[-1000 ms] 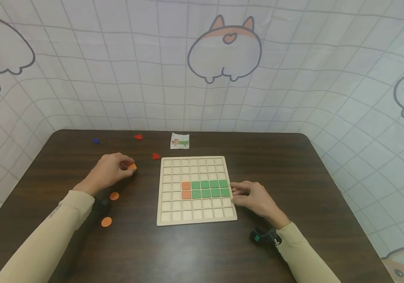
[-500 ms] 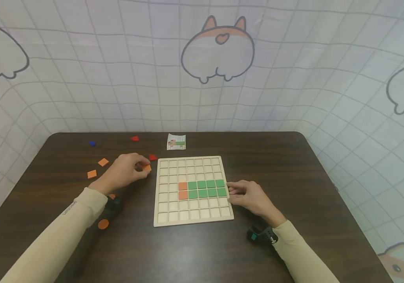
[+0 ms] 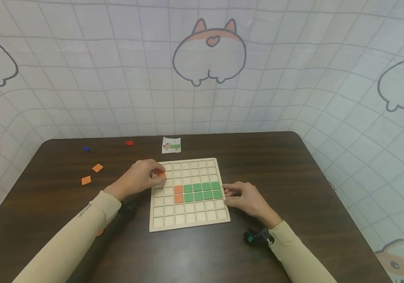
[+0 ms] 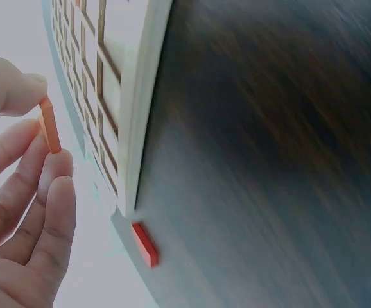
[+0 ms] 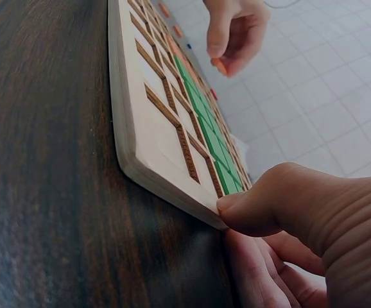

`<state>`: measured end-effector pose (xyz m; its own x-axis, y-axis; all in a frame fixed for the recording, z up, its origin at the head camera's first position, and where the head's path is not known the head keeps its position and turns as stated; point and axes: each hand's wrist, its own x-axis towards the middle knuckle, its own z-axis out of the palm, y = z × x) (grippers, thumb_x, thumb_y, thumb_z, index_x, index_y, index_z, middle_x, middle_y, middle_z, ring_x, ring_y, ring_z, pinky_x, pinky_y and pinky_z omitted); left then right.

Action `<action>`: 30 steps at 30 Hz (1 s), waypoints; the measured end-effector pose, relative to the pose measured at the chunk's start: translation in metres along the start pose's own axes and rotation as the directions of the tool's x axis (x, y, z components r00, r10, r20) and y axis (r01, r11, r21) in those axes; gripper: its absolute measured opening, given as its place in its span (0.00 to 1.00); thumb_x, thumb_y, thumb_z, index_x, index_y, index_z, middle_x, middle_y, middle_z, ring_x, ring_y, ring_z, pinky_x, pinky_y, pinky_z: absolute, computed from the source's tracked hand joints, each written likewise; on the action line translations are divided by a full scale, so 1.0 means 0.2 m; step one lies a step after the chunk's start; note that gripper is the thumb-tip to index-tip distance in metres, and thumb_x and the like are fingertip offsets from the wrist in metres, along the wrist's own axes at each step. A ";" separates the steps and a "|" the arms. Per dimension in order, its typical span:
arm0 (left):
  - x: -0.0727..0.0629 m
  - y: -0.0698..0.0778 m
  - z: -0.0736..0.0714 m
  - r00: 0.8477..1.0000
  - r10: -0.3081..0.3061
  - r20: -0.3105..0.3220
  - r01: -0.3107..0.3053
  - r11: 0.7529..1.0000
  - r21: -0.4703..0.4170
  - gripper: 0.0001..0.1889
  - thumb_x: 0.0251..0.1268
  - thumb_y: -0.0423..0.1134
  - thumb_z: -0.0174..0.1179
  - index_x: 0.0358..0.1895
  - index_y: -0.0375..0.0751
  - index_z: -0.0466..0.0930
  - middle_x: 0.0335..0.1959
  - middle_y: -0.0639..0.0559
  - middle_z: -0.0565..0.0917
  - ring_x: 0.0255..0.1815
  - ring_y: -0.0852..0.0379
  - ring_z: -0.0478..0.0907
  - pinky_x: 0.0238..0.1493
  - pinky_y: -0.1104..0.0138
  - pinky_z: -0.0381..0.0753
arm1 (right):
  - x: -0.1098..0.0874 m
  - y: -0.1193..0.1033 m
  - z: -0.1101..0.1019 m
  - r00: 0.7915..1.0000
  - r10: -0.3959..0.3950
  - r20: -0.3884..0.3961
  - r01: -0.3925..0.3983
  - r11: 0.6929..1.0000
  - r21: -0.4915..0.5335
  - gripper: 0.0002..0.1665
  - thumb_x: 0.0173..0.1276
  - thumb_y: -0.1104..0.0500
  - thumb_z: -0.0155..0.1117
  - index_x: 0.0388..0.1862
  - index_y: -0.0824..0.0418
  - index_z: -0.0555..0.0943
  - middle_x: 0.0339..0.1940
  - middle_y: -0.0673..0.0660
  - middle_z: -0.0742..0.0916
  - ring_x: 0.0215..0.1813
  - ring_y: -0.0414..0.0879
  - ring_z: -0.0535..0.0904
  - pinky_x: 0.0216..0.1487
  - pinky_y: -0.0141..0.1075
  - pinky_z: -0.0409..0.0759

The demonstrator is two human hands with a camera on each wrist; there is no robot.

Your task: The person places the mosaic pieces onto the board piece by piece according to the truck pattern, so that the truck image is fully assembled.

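Note:
My left hand point(image 3: 141, 175) pinches a small orange tile point(image 4: 49, 125) between thumb and fingertips, above the left side of the wooden grid board point(image 3: 189, 225). In the left wrist view the tile is seen nearly edge-on. Two rows of green tiles point(image 3: 202, 191) fill cells in the middle of the board, and a pair of orange tiles point(image 3: 178, 194) sits at their left end. At the board's right edge, my right hand point(image 3: 247, 199) grips the rim; the right wrist view has its thumb on top and the other fingers against the side and below.
Loose orange square tiles point(image 3: 97, 168) lie left of the board, with a blue piece point(image 3: 86, 149) and a red piece point(image 3: 129, 143) farther back. Another red piece point(image 4: 145, 244) rests near the board's corner. A printed pattern card point(image 3: 171, 145) lies behind the board.
My left hand has carried the orange tile rightward from the table on the left to over the board. My right hand stays at the board's right edge. The head view has shifted slightly.

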<state>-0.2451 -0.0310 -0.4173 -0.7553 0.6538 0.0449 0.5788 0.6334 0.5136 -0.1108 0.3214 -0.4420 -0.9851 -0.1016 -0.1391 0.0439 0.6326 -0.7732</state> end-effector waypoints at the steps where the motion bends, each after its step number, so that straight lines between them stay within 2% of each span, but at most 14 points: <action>1: 0.00 0.01 0.01 1.000 0.009 0.003 -0.009 1.000 -0.003 0.14 0.65 0.39 0.69 0.51 0.38 0.88 0.44 0.49 0.89 0.45 0.54 0.85 0.48 0.57 0.86 | 0.00 0.00 0.00 1.000 -0.002 -0.002 0.002 1.000 0.001 0.31 0.61 0.57 0.73 0.65 0.61 0.83 0.47 0.54 0.89 0.47 0.41 0.87 0.47 0.32 0.81; 8: 0.03 0.04 0.07 0.997 0.073 0.032 -0.073 0.997 -0.006 0.14 0.65 0.39 0.70 0.50 0.37 0.88 0.45 0.49 0.90 0.47 0.54 0.86 0.53 0.55 0.87 | 0.00 0.00 0.03 1.000 0.004 0.001 -0.004 1.000 0.010 0.32 0.62 0.57 0.73 0.65 0.63 0.82 0.47 0.55 0.89 0.47 0.41 0.87 0.46 0.30 0.81; 13: 0.07 0.06 0.12 0.991 0.135 0.007 -0.135 0.991 -0.002 0.12 0.65 0.38 0.69 0.48 0.37 0.89 0.43 0.49 0.90 0.45 0.55 0.86 0.51 0.57 0.87 | 0.00 -0.01 0.03 1.000 0.010 -0.011 -0.010 1.000 0.011 0.32 0.61 0.58 0.73 0.65 0.63 0.83 0.46 0.54 0.89 0.47 0.41 0.87 0.45 0.31 0.81; 16: 0.08 0.07 0.14 0.992 0.125 0.013 -0.125 0.992 -0.026 0.12 0.65 0.38 0.70 0.49 0.38 0.89 0.44 0.49 0.90 0.45 0.55 0.86 0.51 0.58 0.87 | 0.01 -0.01 0.03 1.000 0.010 -0.016 -0.010 1.000 0.008 0.31 0.61 0.58 0.73 0.65 0.62 0.83 0.46 0.54 0.89 0.46 0.40 0.87 0.45 0.31 0.81; 21: 0.10 0.11 0.16 0.994 0.091 0.067 -0.088 0.995 -0.047 0.14 0.67 0.42 0.69 0.51 0.40 0.89 0.46 0.50 0.90 0.48 0.55 0.85 0.53 0.57 0.86 | 0.00 -0.01 0.02 1.000 0.011 -0.013 -0.011 1.000 -0.001 0.31 0.61 0.58 0.73 0.65 0.62 0.83 0.45 0.53 0.89 0.46 0.40 0.86 0.44 0.31 0.81; 30: 0.13 0.12 0.17 0.995 0.080 0.064 -0.079 0.997 -0.022 0.13 0.65 0.40 0.70 0.50 0.40 0.90 0.44 0.51 0.90 0.45 0.56 0.84 0.50 0.59 0.86 | 0.00 -0.01 0.00 1.000 0.005 -0.013 -0.005 1.000 -0.002 0.31 0.61 0.58 0.73 0.65 0.62 0.83 0.46 0.54 0.89 0.46 0.40 0.86 0.44 0.30 0.81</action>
<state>-0.2410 0.0156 -0.4322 -0.6854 0.7275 0.0310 0.6296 0.5706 0.5274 -0.1104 0.3199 -0.4408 -0.9869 -0.0882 -0.1352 0.0490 0.6343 -0.7715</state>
